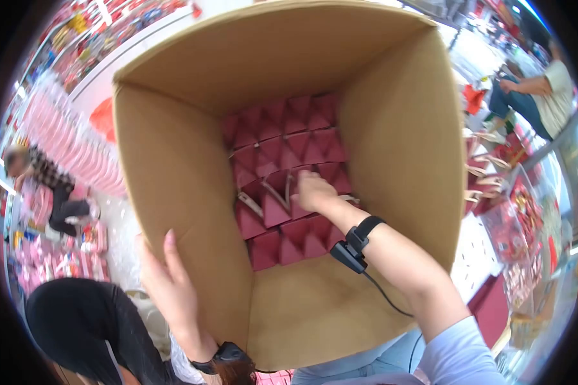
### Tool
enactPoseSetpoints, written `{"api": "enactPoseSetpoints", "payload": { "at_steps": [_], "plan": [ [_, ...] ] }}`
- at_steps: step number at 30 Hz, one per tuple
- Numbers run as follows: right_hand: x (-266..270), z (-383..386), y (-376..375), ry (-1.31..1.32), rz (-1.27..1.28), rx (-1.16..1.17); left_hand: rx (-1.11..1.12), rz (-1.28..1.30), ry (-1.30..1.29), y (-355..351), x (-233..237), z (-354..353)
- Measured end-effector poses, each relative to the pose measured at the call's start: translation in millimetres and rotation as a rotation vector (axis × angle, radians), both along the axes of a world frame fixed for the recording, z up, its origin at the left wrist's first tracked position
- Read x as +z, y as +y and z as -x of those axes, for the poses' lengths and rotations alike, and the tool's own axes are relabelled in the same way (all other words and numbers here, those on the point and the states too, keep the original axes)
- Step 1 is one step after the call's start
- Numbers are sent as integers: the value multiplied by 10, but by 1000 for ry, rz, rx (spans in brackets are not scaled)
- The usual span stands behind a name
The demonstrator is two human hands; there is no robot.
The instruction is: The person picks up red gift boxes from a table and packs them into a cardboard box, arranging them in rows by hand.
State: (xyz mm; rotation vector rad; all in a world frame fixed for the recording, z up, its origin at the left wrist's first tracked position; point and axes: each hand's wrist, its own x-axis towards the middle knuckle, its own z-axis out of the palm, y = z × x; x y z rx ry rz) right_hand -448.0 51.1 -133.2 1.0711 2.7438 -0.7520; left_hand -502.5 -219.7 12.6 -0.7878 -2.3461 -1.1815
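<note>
A large open cardboard box (401, 122) stands tilted in front of me. In its bottom, several rows of dark red, pointed gift boxes (279, 212) are packed closely together, some with pale ribbon handles (250, 204). My right hand (316, 191) reaches inside, its fingers curled down among the middle rows. What those fingers hold, if anything, is hidden. At the near left rim, my left hand (167, 279) grips the box wall, thumb on the inner face and fingers outside. A strap with a small black device (350, 256) sits on my right forearm.
A person in dark clothing (77, 321) is close at the lower left. Another person (58, 186) sits farther left, and one (539, 96) sits at the right. More dark red bags with ribbon handles (485, 170) and a clear bin (514, 221) stand right of the box.
</note>
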Motion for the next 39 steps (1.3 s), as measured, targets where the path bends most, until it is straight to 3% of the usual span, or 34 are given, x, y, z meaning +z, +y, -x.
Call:
{"api": "enactPoseSetpoints", "payload": {
  "at_steps": [2, 3, 4, 7, 9, 11, 12, 14, 15, 16, 17, 19, 21, 23, 25, 32, 35, 37, 38, 39],
  "plan": [
    [1019, -137, -203, -65, 98, 227, 7, 54, 27, -64, -50, 81],
    [1529, -357, -361, 23, 44, 325, 8, 45, -10, -66, -72, 88],
    [1774, -560, -435, 112, -8, 438, 4, 54, -4, -65, -89, 84],
    [2212, -1348, -569, 775, -416, 688, -73, 46, -5, -139, -167, 153],
    [2427, -1933, -588, 821, -517, 576, -121, 51, 21, -134, -163, 157],
    [2397, -2435, -441, 769, -604, 268, -40, 82, 89, -173, -207, 227],
    [2209, -2683, -351, 787, -674, -38, -51, 134, 164, -263, -327, 415],
    [1877, -3201, -84, 491, -506, -609, -61, 132, 159, -202, -247, 358],
    [1561, -3470, 121, 341, -495, -653, -41, 151, 141, -188, -216, 324],
    [1309, -3643, 219, 273, -469, -662, -40, 151, 141, -220, -273, 397],
    [1163, -3709, 313, 155, -191, -731, -58, 135, 148, -242, -312, 469],
    [727, -3634, 360, 92, -261, -761, -93, 189, 29, -313, -382, 655],
    [299, -3489, 442, 361, -446, -807, -98, 199, 126, -331, -506, 837],
    [292, -3367, 450, 405, -479, -873, -41, 191, 161, -347, -536, 878],
    [333, -3310, 431, 474, -355, -962, -28, 206, 120, -333, -483, 818],
    [76, -3423, 507, 260, -416, -968, -73, 120, 135, -214, -311, 522],
    [446, -3662, 383, 333, -303, -965, -60, 212, 233, -246, -360, 626],
    [515, -3867, 422, 293, -373, -995, -129, 112, 103, -188, -287, 461],
    [85, -4178, 670, 467, -700, -711, -127, 90, 142, -178, -284, 386],
    [407, -4217, 568, 663, -695, -688, -131, 66, 192, -132, -253, 329]
  ]
}}
